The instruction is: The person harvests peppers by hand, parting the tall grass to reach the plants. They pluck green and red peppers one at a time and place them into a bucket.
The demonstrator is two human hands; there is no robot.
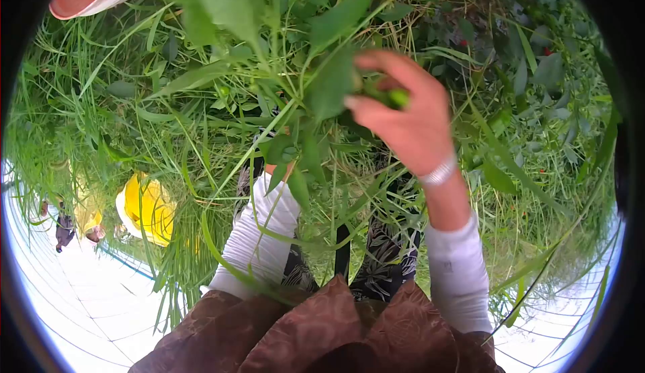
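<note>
My right hand [410,107] reaches into the plants, its fingers curled and thumb and forefinger near the edge of a broad green leaf [330,87]. Against the curled fingers sits a small, shiny green pod [399,98], which looks like a green pepper, partly covered by them. A pale band circles the right wrist. Leaves hide nearly all of my left hand [281,170]; only a sliver of skin shows beyond the white sleeve [261,228], so its fingers cannot be made out. Leafy stems [282,104] rise around both hands.
An orange-red container with a pale rim [101,0] is at the upper left. Tall grass [87,97] surrounds the plants. Small red spots show among leaves at the right. Farther off on the left are a bright yellow item [148,208] and what appear to be people.
</note>
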